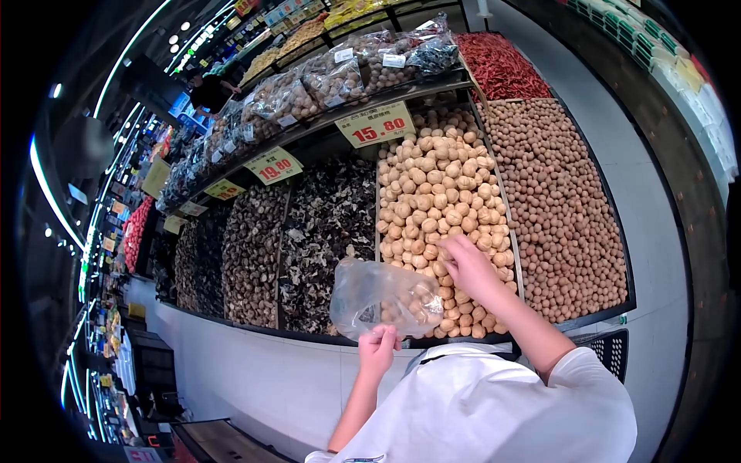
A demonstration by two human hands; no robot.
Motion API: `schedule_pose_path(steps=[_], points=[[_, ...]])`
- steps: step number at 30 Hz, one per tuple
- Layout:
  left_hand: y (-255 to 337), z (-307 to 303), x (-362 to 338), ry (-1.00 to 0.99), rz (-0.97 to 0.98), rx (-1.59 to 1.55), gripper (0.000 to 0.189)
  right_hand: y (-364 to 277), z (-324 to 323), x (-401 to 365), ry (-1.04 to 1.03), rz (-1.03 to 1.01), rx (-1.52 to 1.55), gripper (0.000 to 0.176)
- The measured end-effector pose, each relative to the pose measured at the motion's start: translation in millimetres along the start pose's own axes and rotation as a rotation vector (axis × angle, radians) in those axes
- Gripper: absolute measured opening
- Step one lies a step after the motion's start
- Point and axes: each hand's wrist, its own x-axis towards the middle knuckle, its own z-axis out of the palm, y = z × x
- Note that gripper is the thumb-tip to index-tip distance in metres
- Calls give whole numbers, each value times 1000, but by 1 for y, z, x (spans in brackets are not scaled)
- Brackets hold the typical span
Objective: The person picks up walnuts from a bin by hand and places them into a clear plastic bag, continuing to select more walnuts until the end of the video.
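Over the walnuts (436, 193) | left hand (378, 347): pinched tight on the lower edge of the plastic bag (370, 297), which stands just above my fist with some nuts inside | right hand (471, 270): fingers curled down on the pile, just beside the bag; can't tell if they hold a nut.

Left grip (378, 347): raised before chest, fingers bunched in tight pinch, knuckles toward camera. Left forearm (353, 409): bare, rising steeply from lower frame edge. Right grip (469, 270): higher, reaching farther forward, back of hand up, fingers curled downward, tips hidden. Right arm (529, 324): bare below short white sleeve (590, 378), elbow slightly bent. Grips apart.
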Motion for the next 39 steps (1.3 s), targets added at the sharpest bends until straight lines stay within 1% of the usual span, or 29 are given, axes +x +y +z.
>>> schedule_pose_path(steps=[4,6,7,9,10,12,14,16,17,18,20,21,23,24,26,27,29,30,32,33,35,36,38,39], points=[[-7,-3,0,-8,17,9,33,11,15,8,-18,-21,-40,36],[-8,-4,-1,-24,16,13,30,8,9,0,-30,26,120,34],[-9,-4,-1,-21,26,12,30,6,5,-5,-35,30,121,34],[-8,-1,-1,-21,32,8,30,2,-5,-17,2,103,180,30],[-5,1,-1,-15,11,-2,31,3,-9,-24,0,108,179,30],[-4,3,0,-11,-16,-15,32,6,-15,-41,35,217,258,26],[-5,2,2,-32,21,14,32,11,-18,-55,69,261,276,24],[-6,2,2,-38,7,-6,32,20,-17,-67,110,336,296,21],[-6,2,2,-44,-4,-21,32,21,-16,-72,125,422,401,17],[-6,2,3,-42,-5,-20,32,20,-16,-74,123,422,403,17],[-4,2,2,-44,1,4,30,13,-17,-75,181,303,494,15],[-4,1,2,-39,2,6,30,9,-18,-74,178,300,498,15],[-4,0,2,-47,8,1,31,-2,-15,-71,45,126,605,13],[-4,-2,2,-42,8,2,31,-8,-11,-67,41,123,608,13],[-2,-4,2,-69,28,72,31,-26,1,-53,-202,127,648,14],[-1,-4,1,-59,28,71,31,-32,11,-46,-210,121,649,14],[4,-2,-2,-51,-7,47,31,-39,40,-31,-387,16,587,16],[7,-2,-3,-38,-8,46,31,-45,53,-21,-398,9,590,16],[11,-3,-6,-38,15,64,32,-53,83,-4,-506,-132,511,19],[13,-3,-7,-26,16,65,32,-51,105,0,-515,-141,514,19],[16,-5,-8,-40,96,134,34,-41,153,10,-536,-462,448,30],[16,-6,-8,-28,98,136,34,-44,170,18,-542,-473,452,30],[15,-9,-9,-59,180,185,34,-56,195,33,-1012,-456,290,34],[16,-10,-8,-67,222,210,30,-62,200,32,-1017,-466,292,34]])
